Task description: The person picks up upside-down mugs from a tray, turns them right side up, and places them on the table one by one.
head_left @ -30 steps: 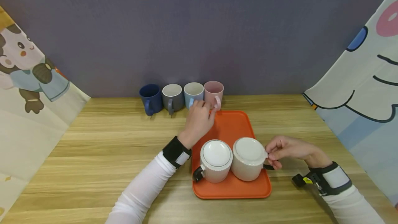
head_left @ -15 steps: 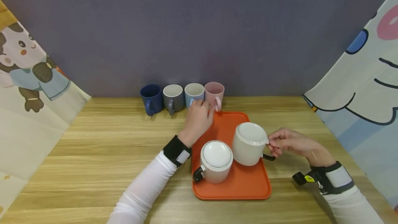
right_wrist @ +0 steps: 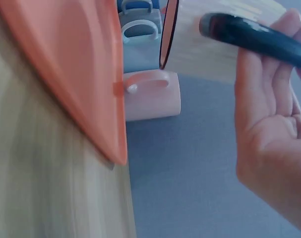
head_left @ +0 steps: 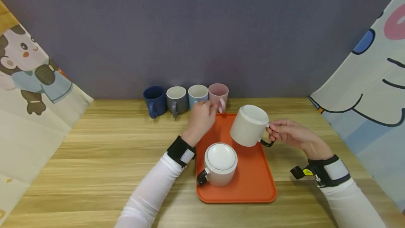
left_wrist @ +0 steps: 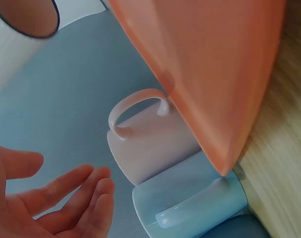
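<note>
Two white mugs with black handles are what you are working with, and both belong to the orange tray (head_left: 253,185) on the wooden table (head_left: 110,150). Your right hand (head_left: 289,133) holds the lifted mug (head_left: 248,126) in the air above the tray's far half, bottom tipped up, fingers curled round its black handle (right_wrist: 252,34). The head view shows that mug clear of the tray; the right wrist view adds the dark rim line (right_wrist: 167,34) of its mouth and the handle lying across your fingers. The other white mug (head_left: 219,163) sits upside down on the tray's near half. Your left hand (head_left: 200,120) hovers at the tray's far edge, just short of the pink mug (head_left: 218,96). From above, its fingers hide; the left wrist view shows them loose and spread (left_wrist: 86,198), holding nothing. Beside the pink mug stand a light blue mug (head_left: 197,96), a grey mug (head_left: 176,98) and a dark blue mug (head_left: 154,100), in a row against the wall.
</note>
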Tool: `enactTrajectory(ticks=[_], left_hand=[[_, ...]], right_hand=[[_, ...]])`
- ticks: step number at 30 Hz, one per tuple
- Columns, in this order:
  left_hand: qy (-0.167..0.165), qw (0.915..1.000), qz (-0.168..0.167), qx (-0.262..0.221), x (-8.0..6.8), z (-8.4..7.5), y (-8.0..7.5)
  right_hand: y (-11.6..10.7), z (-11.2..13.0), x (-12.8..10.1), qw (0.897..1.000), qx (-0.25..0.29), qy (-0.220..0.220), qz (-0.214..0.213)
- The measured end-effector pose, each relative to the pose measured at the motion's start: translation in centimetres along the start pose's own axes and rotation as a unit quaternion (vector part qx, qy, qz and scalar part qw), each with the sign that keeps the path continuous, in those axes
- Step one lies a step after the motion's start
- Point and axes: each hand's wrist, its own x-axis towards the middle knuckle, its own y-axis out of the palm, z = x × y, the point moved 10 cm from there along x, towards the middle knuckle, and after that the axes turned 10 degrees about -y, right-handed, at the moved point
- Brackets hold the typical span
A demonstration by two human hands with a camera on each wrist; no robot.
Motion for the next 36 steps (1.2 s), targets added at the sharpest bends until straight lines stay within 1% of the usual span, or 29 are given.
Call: enactTrajectory(ticks=[5, 11, 17, 22, 25, 30, 33, 36], left_hand=[[-0.002, 0.9997, 0.006, -0.023, 0.1, -0.2, -0.2], [-0.007, 0.999, 0.009, -0.043, 0.2, -0.1, -0.3], [-0.003, 0.9981, 0.005, -0.061, 0.4, -0.5, -0.6], [-0.012, 0.9975, 0.01, -0.069, 0.7, -0.8, -0.8], [-0.017, 0.9971, 0.014, -0.073, 0.9, -0.7, -0.8], [-0.019, 0.9956, 0.023, -0.088, 1.3, -0.7, -0.9], [-0.027, 0.9934, 0.03, -0.108, 1.4, -0.8, -1.1], [-0.034, 0.9912, 0.031, -0.124, 1.6, -0.9, -1.6]], right_hand=[[-0.5, 0.5, 1.1, 0.999, 0.036, -0.02, -0.02], [-1.6, 0.7, 2.4, 0.995, 0.077, -0.02, -0.065], [-2.4, 0.8, 3.1, 0.991, 0.087, -0.023, -0.099], [-3.2, 1.0, 3.9, 0.988, 0.084, -0.03, -0.129], [-3.5, 1.2, 4.6, 0.985, 0.093, -0.037, -0.142], [-3.7, 1.6, 6.0, 0.98, 0.114, -0.053, -0.154], [-3.5, 2.1, 6.8, 0.979, 0.12, -0.067, -0.152], [-3.3, 2.6, 7.6, 0.976, 0.131, -0.078, -0.154]])
